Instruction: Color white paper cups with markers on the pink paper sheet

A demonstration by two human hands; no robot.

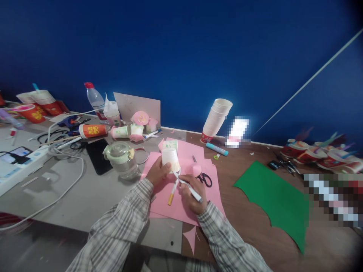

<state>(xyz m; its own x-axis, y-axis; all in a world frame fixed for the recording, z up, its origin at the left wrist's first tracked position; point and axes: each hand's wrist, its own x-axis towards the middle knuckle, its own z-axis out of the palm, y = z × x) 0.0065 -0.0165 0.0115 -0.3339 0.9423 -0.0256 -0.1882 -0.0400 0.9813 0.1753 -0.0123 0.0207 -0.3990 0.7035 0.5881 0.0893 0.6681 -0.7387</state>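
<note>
White paper cup (169, 155): likely light, crushable; I favour a gentle sidewall hold. Left fingers (167, 167) clamped on the cup, right fingers (185, 179) closed round a white marker (195, 193).

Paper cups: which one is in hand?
The white cup in the left hand, over the pink paper; the tall stack by the blue wall is untouched.

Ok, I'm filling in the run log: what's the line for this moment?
left hand: holding white cup | right hand: holding marker, tip near cup | below: pink paper | nearby: scissors
</note>
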